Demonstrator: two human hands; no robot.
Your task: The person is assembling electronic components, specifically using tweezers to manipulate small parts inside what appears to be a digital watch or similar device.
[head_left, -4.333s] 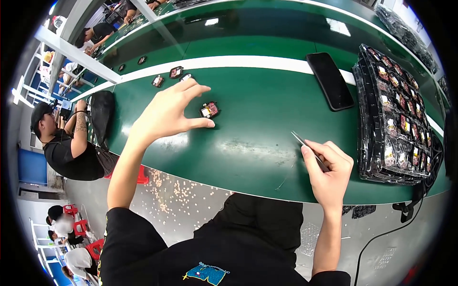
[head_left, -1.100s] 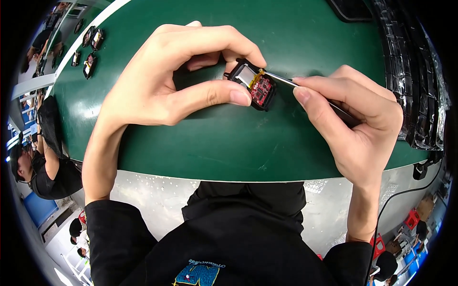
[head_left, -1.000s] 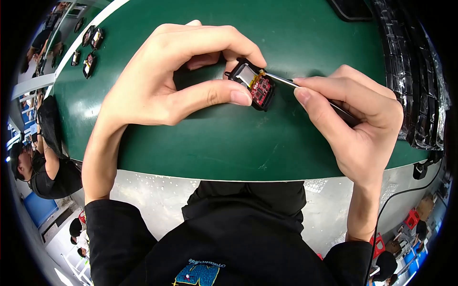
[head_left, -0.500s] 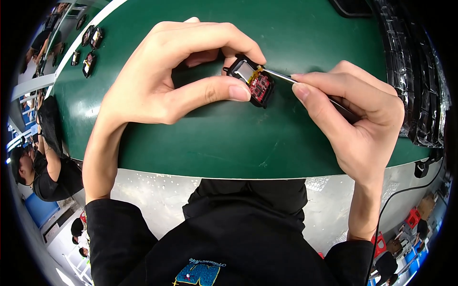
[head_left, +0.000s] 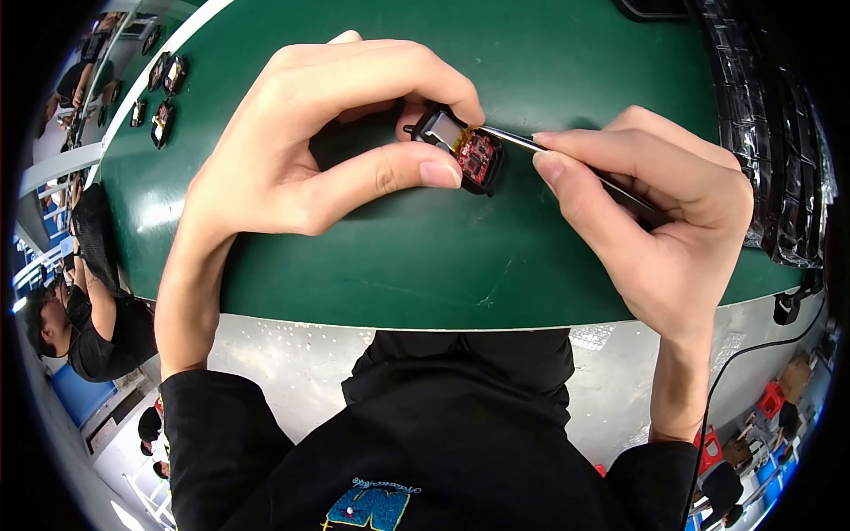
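Note:
My left hand [head_left: 305, 142] holds a small black device casing [head_left: 481, 188] between thumb and fingers, tilted just above the green table. Inside the open casing lie a red circuit board [head_left: 478, 157], a silver battery-like block [head_left: 443, 133] and a yellow strip [head_left: 463, 141] between them. My right hand [head_left: 673, 190] is closed around slim metal tweezers [head_left: 513, 139]. Their tip reaches the casing's upper right rim, beside my left index fingertip; whether it grips anything there is too small to tell.
Several similar open casings [head_left: 162, 122] lie at the far left of the green table [head_left: 390, 279]. Stacked black trays in clear wrap [head_left: 753, 133] line the right side. A dark object [head_left: 651, 9] sits at the back edge. A person in black [head_left: 102, 327] sits to the left.
The casing and both hands have shifted slightly left. The yellow strip, which stood up by the tweezer tip, now lies lower, between the block and the board.

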